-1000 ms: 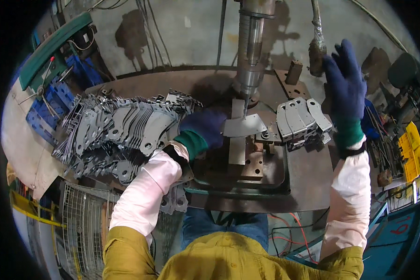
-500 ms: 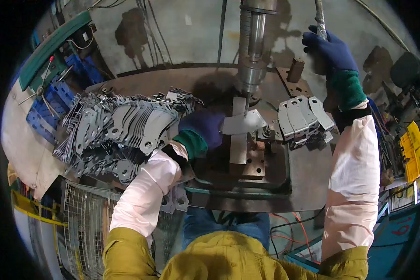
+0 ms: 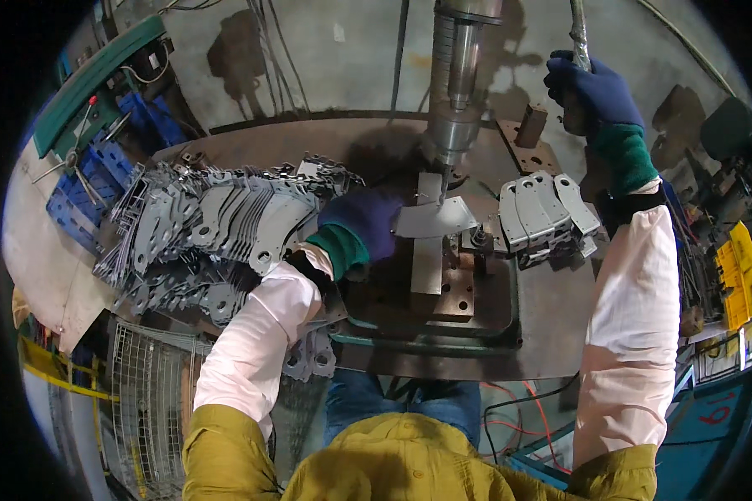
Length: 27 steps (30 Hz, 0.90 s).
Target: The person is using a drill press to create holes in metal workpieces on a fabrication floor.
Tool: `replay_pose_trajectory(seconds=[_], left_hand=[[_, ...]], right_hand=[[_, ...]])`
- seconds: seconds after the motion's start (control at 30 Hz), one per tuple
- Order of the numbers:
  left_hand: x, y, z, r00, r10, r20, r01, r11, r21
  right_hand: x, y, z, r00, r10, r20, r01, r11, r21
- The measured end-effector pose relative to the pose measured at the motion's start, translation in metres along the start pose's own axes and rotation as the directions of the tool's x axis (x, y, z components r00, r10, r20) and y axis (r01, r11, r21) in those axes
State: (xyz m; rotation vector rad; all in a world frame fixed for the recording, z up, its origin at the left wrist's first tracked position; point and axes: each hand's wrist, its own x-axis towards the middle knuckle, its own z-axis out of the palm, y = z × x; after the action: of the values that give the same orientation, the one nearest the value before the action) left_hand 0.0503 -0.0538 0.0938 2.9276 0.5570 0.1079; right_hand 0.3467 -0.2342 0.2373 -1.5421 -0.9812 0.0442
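My left hand (image 3: 364, 220), in a blue glove with a green cuff, is closed on the left end of a flat, curved metal plate (image 3: 434, 220). The plate lies across a steel bar fixture (image 3: 427, 265), its right end by a small bolted stop (image 3: 479, 240). Right above it is the drill press spindle (image 3: 451, 142), with a thin drill bit (image 3: 444, 185) reaching down to the plate. Whether the bit touches is too fine to tell. Up at the right, my gloved right hand (image 3: 597, 93) is wrapped round the metal lever (image 3: 578, 37).
A large pile of grey metal plates (image 3: 226, 213) covers the table's left side. Several stacked brackets (image 3: 536, 210) stand right of the fixture, near a brown block with a post (image 3: 530, 129). A wire basket (image 3: 152, 401) is at lower left, yellow bins (image 3: 739, 275) at right.
Very little differs. My left hand and forearm have shifted slightly to the left, still on the plate; my right hand keeps its grip on the lever.
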Motion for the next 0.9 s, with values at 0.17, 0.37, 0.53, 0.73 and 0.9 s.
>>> replay_pose_trajectory(seconds=[0.17, 0.37, 0.53, 0.73, 0.9], left_hand=[[0.002, -0.004, 0.006, 0.983, 0.182, -0.017, -0.18, 0.979, 0.093], [0.005, 0.0, 0.004, 0.995, 0.101, 0.012, -0.102, 0.991, 0.086], [0.007, -0.003, 0.004, 0.998, 0.07, 0.005, -0.07, 0.993, 0.093], [0.013, -0.008, 0.006, 0.996, 0.092, 0.02, -0.094, 0.989, 0.113], [0.01, -0.012, 0.005, 0.991, 0.134, 0.005, -0.134, 0.985, 0.11]], right_hand=[[-0.001, -0.004, 0.0, 0.999, 0.039, -0.012, -0.039, 0.999, -0.011], [0.001, -0.004, -0.001, 0.998, 0.06, -0.023, -0.061, 0.995, -0.079], [0.002, -0.003, -0.004, 0.999, 0.047, 0.006, -0.047, 0.998, -0.034], [0.001, -0.003, 0.008, 0.998, 0.049, -0.047, -0.043, 0.99, 0.132], [0.011, -0.003, 0.021, 0.976, 0.078, -0.201, -0.075, 0.997, 0.025]])
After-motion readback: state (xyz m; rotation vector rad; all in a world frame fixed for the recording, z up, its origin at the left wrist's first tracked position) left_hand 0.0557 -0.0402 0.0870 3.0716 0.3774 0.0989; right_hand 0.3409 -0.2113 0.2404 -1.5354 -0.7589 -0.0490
